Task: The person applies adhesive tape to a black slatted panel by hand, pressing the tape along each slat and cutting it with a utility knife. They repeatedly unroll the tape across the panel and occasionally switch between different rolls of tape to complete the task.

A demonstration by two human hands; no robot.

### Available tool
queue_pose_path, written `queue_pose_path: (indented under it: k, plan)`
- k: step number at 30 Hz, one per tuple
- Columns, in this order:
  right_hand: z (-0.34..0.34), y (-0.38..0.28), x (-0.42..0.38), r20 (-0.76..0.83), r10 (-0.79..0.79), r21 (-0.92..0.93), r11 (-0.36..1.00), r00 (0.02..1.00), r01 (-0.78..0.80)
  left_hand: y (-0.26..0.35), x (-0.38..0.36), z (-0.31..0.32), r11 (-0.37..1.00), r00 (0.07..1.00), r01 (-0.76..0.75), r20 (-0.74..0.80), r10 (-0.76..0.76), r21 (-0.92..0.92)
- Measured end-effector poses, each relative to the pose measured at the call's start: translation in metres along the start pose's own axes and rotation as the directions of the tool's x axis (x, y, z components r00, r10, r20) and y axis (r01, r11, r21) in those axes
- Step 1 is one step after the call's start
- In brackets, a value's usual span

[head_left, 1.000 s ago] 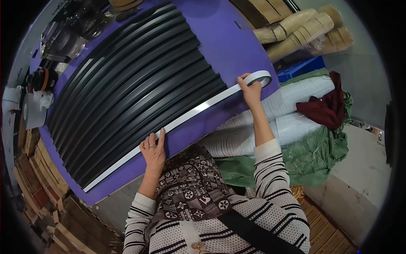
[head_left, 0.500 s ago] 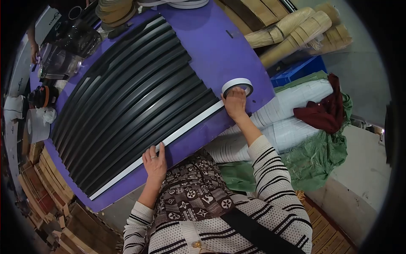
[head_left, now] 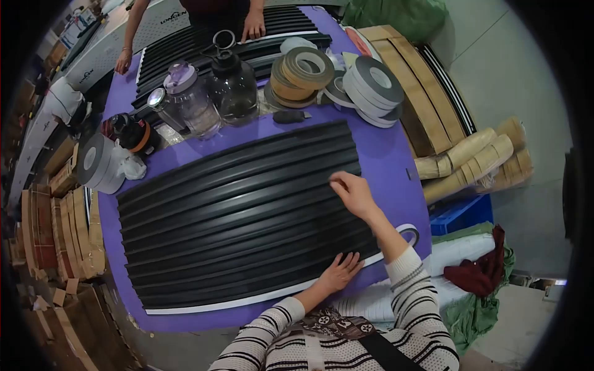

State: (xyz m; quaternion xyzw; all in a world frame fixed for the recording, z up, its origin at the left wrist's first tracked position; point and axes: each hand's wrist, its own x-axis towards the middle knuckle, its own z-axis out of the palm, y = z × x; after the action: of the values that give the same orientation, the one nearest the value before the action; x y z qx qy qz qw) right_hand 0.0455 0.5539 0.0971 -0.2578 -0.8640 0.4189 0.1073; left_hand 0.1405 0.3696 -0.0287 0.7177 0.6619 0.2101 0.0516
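Note:
Black ribbed strips lie side by side on the purple table. A white tape strip runs along their near edge. My left hand rests flat at the right part of this strip, fingers extended. Above the right end of the black strips is my right hand, its fingers curled together; whatever they may hold is too small to make out. The white tape roll sits on the table, partly hidden behind my right forearm.
Brown tape rolls, grey-white rolls, a clear jug and a dark bottle stand beyond the strips. Another person's hands are at the far side. Wrapped bundles lie right.
My right hand has left the tape roll and moved up over the strips. My left hand has slid right along the white strip. The view has shifted, showing more of the far side.

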Motion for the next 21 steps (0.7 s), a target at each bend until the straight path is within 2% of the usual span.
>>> queue_pose_path:
  k: [1,3,5,6,8,9,11,12,13,14,15,16,17,18,19,20,21]
  plan:
    - [0.021,-0.002,0.037,0.029,0.06,0.133,0.989,0.998,-0.064,-0.002,0.001,-0.002,1.0,1.0,-0.013,0.009,0.013,-0.018]
    - [0.062,0.004,0.111,-0.096,0.043,0.173,0.985,0.994,-0.026,-0.006,-0.002,-0.008,0.992,0.998,-0.046,0.042,0.051,-0.115]
    - [0.083,0.004,0.169,-0.144,0.091,-0.034,0.995,0.985,-0.096,-0.005,-0.007,0.004,0.983,0.997,-0.05,-0.067,0.039,-0.174]
    - [0.089,0.0,0.186,-0.146,0.088,-0.036,0.995,0.985,-0.094,-0.007,-0.007,0.005,0.977,0.987,-0.087,-0.148,0.059,-0.194]
    - [0.098,-0.002,0.209,-0.035,0.25,-0.436,0.867,0.968,-0.24,-0.005,-0.008,0.01,0.978,0.984,-0.079,-0.175,0.044,-0.195]
    - [0.103,0.007,0.221,0.03,0.313,-0.469,0.843,0.949,-0.264,-0.006,-0.005,0.007,0.975,0.986,-0.088,-0.158,0.056,-0.204]
    - [0.102,0.007,0.224,0.041,0.322,-0.456,0.849,0.946,-0.269,-0.008,-0.002,-0.002,0.976,0.982,-0.087,-0.181,0.051,-0.199]
    - [0.097,0.002,0.221,0.046,0.308,-0.434,0.863,0.95,-0.259,-0.008,0.0,-0.004,0.982,0.976,-0.087,-0.21,0.051,-0.169]
    - [0.09,-0.005,0.213,-0.012,0.292,-0.339,0.898,0.956,-0.279,-0.006,-0.001,0.002,0.978,0.987,-0.091,-0.149,0.063,-0.189]
    - [0.086,-0.008,0.204,-0.117,0.266,-0.206,0.936,0.957,-0.285,-0.004,-0.006,0.042,0.969,0.988,-0.102,-0.134,0.073,-0.225]
    - [0.082,-0.01,0.19,-0.23,0.261,-0.07,0.956,0.937,-0.284,-0.002,-0.002,0.042,0.956,0.99,-0.117,-0.11,0.09,-0.27]
    - [0.079,-0.009,0.167,-0.316,0.178,0.074,0.984,0.932,-0.163,0.0,-0.012,0.04,0.848,0.997,0.027,0.074,0.014,-0.529]
    - [0.075,-0.009,0.136,-0.419,0.119,0.196,0.98,0.9,-0.038,-0.005,-0.004,0.012,0.797,0.995,0.058,-0.032,-0.096,-0.601]
    - [0.067,-0.006,0.097,-0.357,0.164,0.343,0.939,0.92,-0.034,-0.005,-0.008,0.013,0.921,0.995,-0.025,0.079,0.061,-0.388]
    - [0.061,-0.004,0.054,-0.296,0.192,0.483,0.875,0.936,-0.027,-0.005,-0.013,0.013,0.94,0.996,-0.03,0.071,0.057,-0.34]
    - [0.051,0.001,0.005,-0.379,0.084,0.289,0.957,0.922,0.032,-0.005,-0.016,0.015,0.959,0.997,-0.034,0.055,0.051,-0.281]
    - [0.039,0.009,-0.041,-0.439,0.05,0.177,0.984,0.897,0.032,-0.004,-0.015,0.012,0.98,0.992,-0.019,0.115,0.042,-0.199]
